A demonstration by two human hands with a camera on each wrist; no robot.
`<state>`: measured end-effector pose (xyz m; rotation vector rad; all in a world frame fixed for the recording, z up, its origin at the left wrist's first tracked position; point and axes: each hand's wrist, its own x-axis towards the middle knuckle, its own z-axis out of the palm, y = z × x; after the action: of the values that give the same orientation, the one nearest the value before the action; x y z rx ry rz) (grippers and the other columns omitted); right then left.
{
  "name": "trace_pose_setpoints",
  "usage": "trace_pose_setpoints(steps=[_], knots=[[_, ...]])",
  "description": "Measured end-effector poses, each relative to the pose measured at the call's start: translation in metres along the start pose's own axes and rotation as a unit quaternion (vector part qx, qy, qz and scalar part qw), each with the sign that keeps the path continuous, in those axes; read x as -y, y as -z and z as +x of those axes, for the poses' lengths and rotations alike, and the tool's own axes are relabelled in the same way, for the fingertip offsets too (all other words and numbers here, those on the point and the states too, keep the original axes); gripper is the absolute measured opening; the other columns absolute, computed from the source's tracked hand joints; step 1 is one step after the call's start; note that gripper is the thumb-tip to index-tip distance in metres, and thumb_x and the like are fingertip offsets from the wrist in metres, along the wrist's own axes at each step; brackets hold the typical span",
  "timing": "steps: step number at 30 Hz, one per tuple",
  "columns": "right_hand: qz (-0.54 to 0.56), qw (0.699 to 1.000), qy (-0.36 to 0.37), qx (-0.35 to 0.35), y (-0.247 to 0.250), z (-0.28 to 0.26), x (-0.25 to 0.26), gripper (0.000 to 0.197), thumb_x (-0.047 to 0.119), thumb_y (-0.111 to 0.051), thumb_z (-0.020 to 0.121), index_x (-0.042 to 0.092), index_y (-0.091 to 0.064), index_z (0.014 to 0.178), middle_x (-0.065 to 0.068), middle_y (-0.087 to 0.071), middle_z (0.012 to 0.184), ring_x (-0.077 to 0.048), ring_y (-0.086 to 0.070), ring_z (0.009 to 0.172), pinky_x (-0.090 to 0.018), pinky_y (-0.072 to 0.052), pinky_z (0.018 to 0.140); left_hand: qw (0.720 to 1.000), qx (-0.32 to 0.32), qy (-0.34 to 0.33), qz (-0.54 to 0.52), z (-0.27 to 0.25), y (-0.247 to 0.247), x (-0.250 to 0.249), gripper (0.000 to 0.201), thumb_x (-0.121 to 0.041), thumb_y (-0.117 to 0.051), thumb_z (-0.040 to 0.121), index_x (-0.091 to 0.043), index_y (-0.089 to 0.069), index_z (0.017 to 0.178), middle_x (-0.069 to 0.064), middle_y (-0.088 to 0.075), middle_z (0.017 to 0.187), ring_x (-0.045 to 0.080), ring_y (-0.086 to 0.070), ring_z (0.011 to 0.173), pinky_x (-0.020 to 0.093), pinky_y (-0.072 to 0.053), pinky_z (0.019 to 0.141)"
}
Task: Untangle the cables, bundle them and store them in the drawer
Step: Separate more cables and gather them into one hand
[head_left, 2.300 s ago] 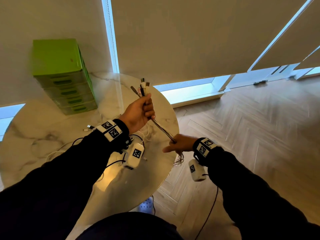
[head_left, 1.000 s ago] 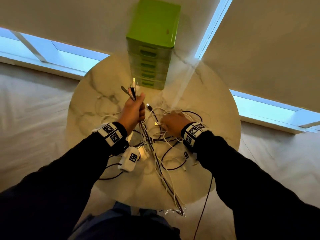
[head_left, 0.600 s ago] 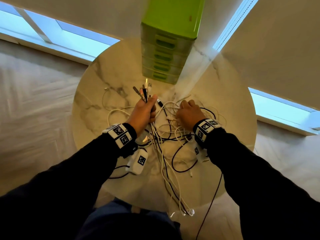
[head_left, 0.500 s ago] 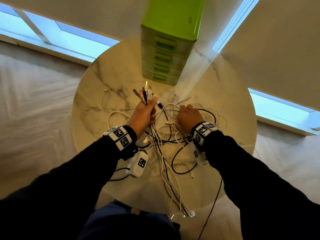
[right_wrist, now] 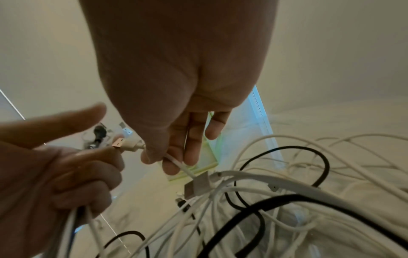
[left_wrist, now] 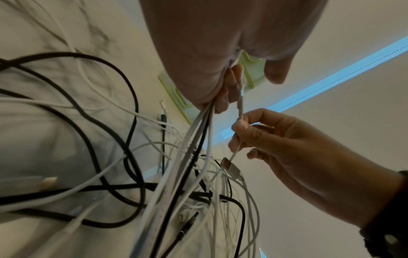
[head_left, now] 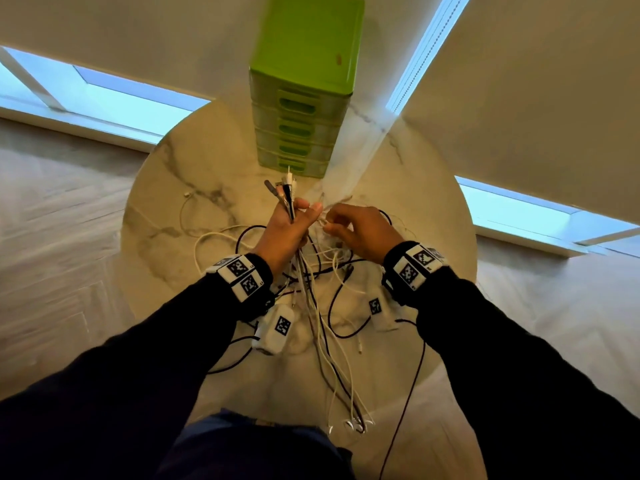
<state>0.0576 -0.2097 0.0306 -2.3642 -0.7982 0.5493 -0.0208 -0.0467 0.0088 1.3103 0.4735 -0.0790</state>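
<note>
My left hand grips a bundle of black and white cables above a round marble table; their plugs stick up past its fingers. The bundle hangs from the fist. My right hand pinches a white cable just behind its USB plug, whose tip lies against the left hand. The same pinch on the white cable shows in the left wrist view, where the right hand is close below the left. More tangled cables lie on the table.
A green drawer unit with several shut drawers stands at the table's far edge against the wall. Cable ends dangle over the near table edge. A loose white cable lies at the left. Wooden floor surrounds the table.
My right hand rose from the tangle on the table and brought a white cable's plug over to the left hand. The left hand kept its hold on the bundle.
</note>
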Motion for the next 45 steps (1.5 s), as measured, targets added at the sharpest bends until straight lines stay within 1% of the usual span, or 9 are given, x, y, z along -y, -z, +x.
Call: trace_pose_setpoints(steps=[4,9,14,22,30,32,35,41,45], knots=[[0.027,0.999,0.006,-0.021,0.0,-0.024,0.008,0.011,0.028,-0.064,0.095,0.025,-0.058,0.086,0.001,-0.065,0.078,-0.005,-0.057,0.066,-0.005,-0.037,0.058,0.999,0.022,-0.023,0.016,-0.007,-0.008,-0.003,0.033,-0.044,-0.064,0.094,-0.014,-0.05,0.094,-0.004,-0.038,0.059,0.01,-0.034,0.049,0.027,-0.031,0.051],[0.06,0.998,-0.011,-0.02,-0.012,-0.049,0.012,0.023,0.035,-0.051,0.102,0.021,-0.059,0.086,0.002,-0.067,0.079,-0.015,-0.063,0.075,-0.029,-0.049,0.071,0.997,0.033,-0.057,0.044,-0.019,-0.015,-0.012,0.029,-0.025,-0.056,0.103,-0.019,-0.044,0.076,-0.006,-0.036,0.054,0.012,-0.03,0.047,0.03,-0.029,0.049],[0.018,0.999,-0.024,-0.023,-0.021,-0.074,0.005,0.028,0.038,-0.035,0.107,0.026,-0.05,0.087,0.009,-0.054,0.074,-0.016,-0.051,0.071,-0.038,-0.044,0.073,0.995,0.019,-0.084,0.053,-0.033,-0.024,-0.037,0.017,-0.02,-0.052,0.104,-0.015,-0.045,0.09,0.012,-0.044,0.068,0.011,-0.033,0.05,0.029,-0.03,0.051],[0.15,0.949,-0.047,-0.273,0.029,-0.08,0.038,0.026,0.03,-0.041,0.107,0.013,-0.056,0.092,-0.006,-0.061,0.071,-0.013,-0.055,0.064,-0.02,-0.043,0.06,0.997,0.043,-0.03,-0.052,-0.049,-0.035,-0.028,0.016,-0.036,-0.06,0.099,-0.029,-0.046,0.098,-0.01,-0.031,0.067,0.005,-0.028,0.051,0.023,-0.025,0.053],[0.032,0.98,0.011,-0.198,0.008,-0.088,0.056,0.023,0.035,-0.043,0.106,0.02,-0.06,0.106,-0.002,-0.069,0.086,-0.02,-0.062,0.073,-0.036,-0.049,0.068,0.994,0.035,-0.033,-0.094,-0.07,-0.058,-0.034,0.037,-0.042,-0.054,0.1,-0.023,-0.043,0.13,-0.016,-0.05,0.066,0.006,-0.034,0.057,0.022,-0.032,0.058],[0.029,0.98,0.016,-0.194,-0.002,-0.09,0.055,0.022,0.033,-0.043,0.105,0.021,-0.061,0.109,-0.002,-0.07,0.088,-0.021,-0.063,0.075,-0.037,-0.049,0.068,0.996,0.022,-0.039,-0.077,-0.069,-0.059,-0.035,0.053,-0.044,-0.053,0.101,-0.015,-0.039,0.142,0.011,-0.062,0.089,0.024,-0.061,0.074,0.035,-0.05,0.075],[0.019,0.982,0.028,-0.186,-0.011,-0.092,0.057,0.022,0.03,-0.043,0.105,0.02,-0.062,0.108,0.001,-0.07,0.087,-0.019,-0.063,0.074,-0.033,-0.047,0.065,0.997,0.031,-0.026,-0.065,-0.068,-0.058,-0.031,0.088,-0.068,-0.057,0.087,-0.016,-0.029,0.152,0.027,-0.048,0.142,0.041,-0.048,0.131,0.056,-0.034,0.116],[-0.019,0.977,0.059,-0.202,-0.012,-0.093,0.057,0.02,0.026,-0.047,0.104,0.016,-0.064,0.106,0.012,-0.055,0.075,-0.008,-0.049,0.062,-0.011,-0.03,0.056,0.999,0.036,-0.024,-0.01,-0.057,-0.051,-0.016,0.101,-0.088,-0.051,0.071,-0.031,-0.031,0.152,0.006,-0.056,0.142,0.022,-0.052,0.134,0.051,-0.037,0.115],[-0.005,0.985,0.054,-0.162,-0.015,-0.087,0.05,0.024,0.031,-0.044,0.106,0.018,-0.058,0.092,0.009,-0.055,0.072,-0.014,-0.05,0.063,-0.028,-0.034,0.061,0.999,0.007,-0.035,-0.025,-0.063,-0.054,-0.028,0.078,-0.066,-0.041,0.094,-0.015,-0.028,0.153,0.029,-0.038,0.148,0.043,-0.04,0.138,0.058,-0.035,0.115]])
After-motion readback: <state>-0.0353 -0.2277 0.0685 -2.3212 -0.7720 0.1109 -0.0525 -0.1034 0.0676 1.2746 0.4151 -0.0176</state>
